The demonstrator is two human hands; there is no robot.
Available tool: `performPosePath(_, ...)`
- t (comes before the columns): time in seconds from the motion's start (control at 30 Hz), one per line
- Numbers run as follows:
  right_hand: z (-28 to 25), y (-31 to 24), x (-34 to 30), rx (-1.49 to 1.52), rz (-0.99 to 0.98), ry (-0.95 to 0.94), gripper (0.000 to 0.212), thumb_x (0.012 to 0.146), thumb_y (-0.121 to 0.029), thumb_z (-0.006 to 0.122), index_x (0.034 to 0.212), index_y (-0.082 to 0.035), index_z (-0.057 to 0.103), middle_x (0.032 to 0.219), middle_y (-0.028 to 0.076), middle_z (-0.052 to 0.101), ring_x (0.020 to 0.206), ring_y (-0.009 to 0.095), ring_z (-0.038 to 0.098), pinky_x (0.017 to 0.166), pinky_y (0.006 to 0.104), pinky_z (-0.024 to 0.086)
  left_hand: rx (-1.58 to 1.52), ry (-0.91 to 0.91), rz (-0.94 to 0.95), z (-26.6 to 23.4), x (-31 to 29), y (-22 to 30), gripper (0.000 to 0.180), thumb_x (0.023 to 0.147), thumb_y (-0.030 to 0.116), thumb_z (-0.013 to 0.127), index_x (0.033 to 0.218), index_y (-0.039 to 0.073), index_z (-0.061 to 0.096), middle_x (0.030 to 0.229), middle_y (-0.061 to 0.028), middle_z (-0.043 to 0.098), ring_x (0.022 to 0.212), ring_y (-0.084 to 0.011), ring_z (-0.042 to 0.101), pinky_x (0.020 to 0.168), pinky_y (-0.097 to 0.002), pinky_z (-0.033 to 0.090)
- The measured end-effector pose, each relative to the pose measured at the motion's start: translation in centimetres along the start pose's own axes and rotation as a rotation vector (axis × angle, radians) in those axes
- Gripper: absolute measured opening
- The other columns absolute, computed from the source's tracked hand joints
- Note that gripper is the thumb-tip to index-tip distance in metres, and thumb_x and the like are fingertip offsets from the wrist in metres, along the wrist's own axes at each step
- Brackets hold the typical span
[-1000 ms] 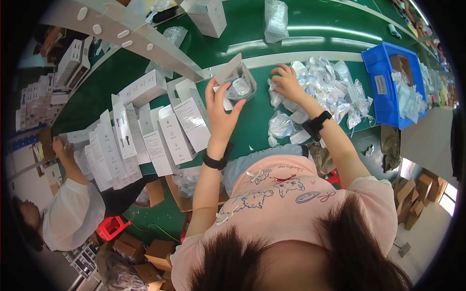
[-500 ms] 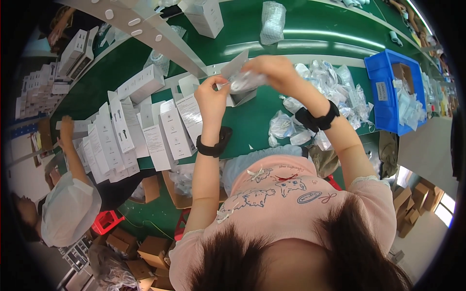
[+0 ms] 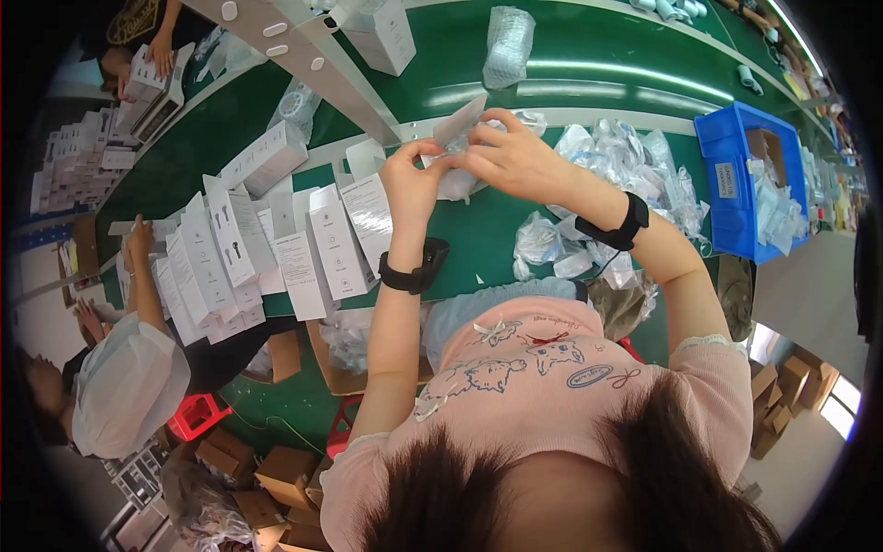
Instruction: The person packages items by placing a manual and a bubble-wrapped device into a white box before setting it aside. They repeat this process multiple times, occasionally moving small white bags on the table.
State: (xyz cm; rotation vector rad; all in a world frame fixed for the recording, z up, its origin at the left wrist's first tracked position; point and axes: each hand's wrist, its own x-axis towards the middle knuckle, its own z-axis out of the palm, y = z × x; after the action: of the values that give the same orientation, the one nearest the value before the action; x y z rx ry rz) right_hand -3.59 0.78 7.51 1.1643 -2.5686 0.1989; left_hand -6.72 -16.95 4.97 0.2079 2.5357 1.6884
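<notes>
A clear plastic bag [image 3: 455, 187] with whitish contents hangs between my hands, over the bench's far middle. My left hand [image 3: 410, 179] pinches its edge with thumb and forefinger. Close against it, my right hand [image 3: 511, 158] also has its fingers closed on the bag. Behind them rises the white flap [image 3: 460, 121] of a small open carton, whose body is mostly hidden by the hands and the bag. Left of my left hand stand white cartons [image 3: 332, 241] in leaning rows, several with flaps up. A heap of bagged parts [image 3: 625, 170] lies right of my right hand.
A blue bin [image 3: 736, 207] with bagged pieces stands at the right. A bubble-wrapped item [image 3: 509, 48] lies farther back. A slanted metal post [image 3: 322, 69] crosses the upper left. Co-workers' hands [image 3: 140, 241] handle cartons at the left. An open cardboard box [image 3: 336, 368] sits below the bench edge.
My right hand has come in beside my left, and the bag it was moving now hangs between both hands. At upper left, a co-worker's hands have reached a carton.
</notes>
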Motion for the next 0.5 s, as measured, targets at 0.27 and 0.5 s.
performPosePath(0.27,-0.2,-0.6,0.5,0.052,0.083,0.023,0.022,0.062,-0.026,0.066,0.076,-0.011,0.058,0.088,0.002,0.051,0.098,0.023,0.047,0.099,0.0526,0.026,-0.045,0.090,0.084,0.3,0.3,-0.5,0.017,0.063,0.004,0.069,0.077,-0.001,0.059,0.086,-0.0087,0.064,0.075,-0.0174,0.059,0.066,-0.0275,0.045)
performPosePath(0.5,0.6,-2.1,0.8,0.185,0.046,-0.019,0.024,0.063,-0.029,0.068,0.063,-0.008,0.057,0.082,0.001,0.053,0.095,0.025,0.049,0.100,0.0577,0.022,-0.127,0.125,0.119,1.0,-0.3,-2.2,0.016,0.063,0.000,0.068,0.075,0.000,0.057,0.086,-0.0090,0.061,0.080,-0.0175,0.057,0.073,-0.0276,0.044)
